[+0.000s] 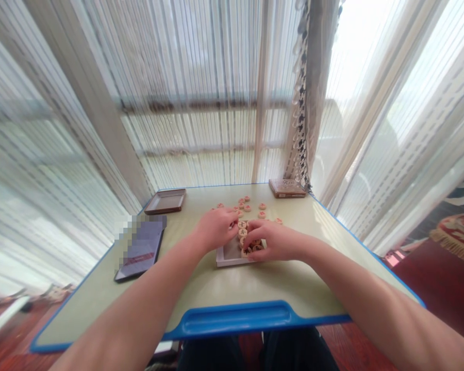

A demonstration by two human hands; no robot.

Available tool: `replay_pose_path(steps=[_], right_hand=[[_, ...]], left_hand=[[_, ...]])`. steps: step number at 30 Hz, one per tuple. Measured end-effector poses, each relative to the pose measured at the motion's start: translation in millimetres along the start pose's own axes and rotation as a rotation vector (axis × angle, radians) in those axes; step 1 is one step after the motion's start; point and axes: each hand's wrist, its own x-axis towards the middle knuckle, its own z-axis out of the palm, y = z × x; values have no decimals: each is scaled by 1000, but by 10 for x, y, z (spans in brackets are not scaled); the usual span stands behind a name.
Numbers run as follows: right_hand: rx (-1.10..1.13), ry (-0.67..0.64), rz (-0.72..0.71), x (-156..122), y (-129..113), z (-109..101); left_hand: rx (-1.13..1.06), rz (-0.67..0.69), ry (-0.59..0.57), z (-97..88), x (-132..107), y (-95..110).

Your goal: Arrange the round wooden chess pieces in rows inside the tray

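Left hand (216, 226): fingers curled, tips touching round wooden pieces (243, 233) at far edge of white tray (226, 256); grip hidden, cannot tell; right hand (272, 239): fingers bent down onto pieces in tray, hold likewise unclear; wrists near level, forearms converging from near edge of table (235, 288); loose pieces (251, 207) just beyond; phone (143, 247) well left.

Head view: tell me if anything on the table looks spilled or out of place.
Round wooden pieces lie scattered loose on the table beyond the white tray, where the left hand and right hand touch others. Nothing looks damaged.
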Motion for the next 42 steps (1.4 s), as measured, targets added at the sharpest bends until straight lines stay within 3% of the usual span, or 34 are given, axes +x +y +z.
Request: replay_pose_path(steps=[5,12,23,29,34,42], right_hand=[[2,3,-4,-4,-5,-7],[20,-13,-30,10,-13,-13],[62,-5,-22,7,5,-18],[-49,175,112,22,62,-59],[-191,290,272,69,256,-47],[-265,256,400,107,486,39]], left_hand=[[10,26,-9,31,-2,-14],[17,-77,-44,-39,10,-10],[-8,-75,-76,-45,6,13],[-54,-141,-254,-108,-1,-55],[-105,-123,-413,-164,-14,35],[-80,-75,-402,-95,-20,73]])
